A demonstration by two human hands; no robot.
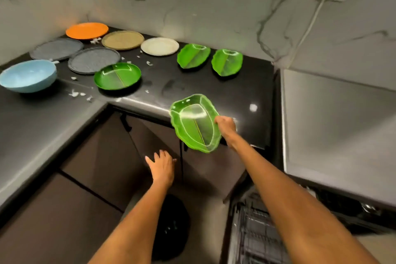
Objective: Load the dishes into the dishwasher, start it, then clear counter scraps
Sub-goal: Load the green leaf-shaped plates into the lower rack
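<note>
Off the tabletop (192,92) edge, right hand (226,127) fingers clamp the leaf dish (194,123), long axis pointing down-right toward the rack (255,233) below. Left hand (161,167) spread, holding nothing, farther away.

Both forearms bare, no sleeves; left hand (162,168), right hand (226,127) ungloved.

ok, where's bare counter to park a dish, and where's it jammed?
Free: the dark counter between the round green plate and the two leaf dishes, out to the front edge; also the left run in front of the blue bowl. Crowded: the back-left corner, plates rim to rim with white scraps among them.
</note>
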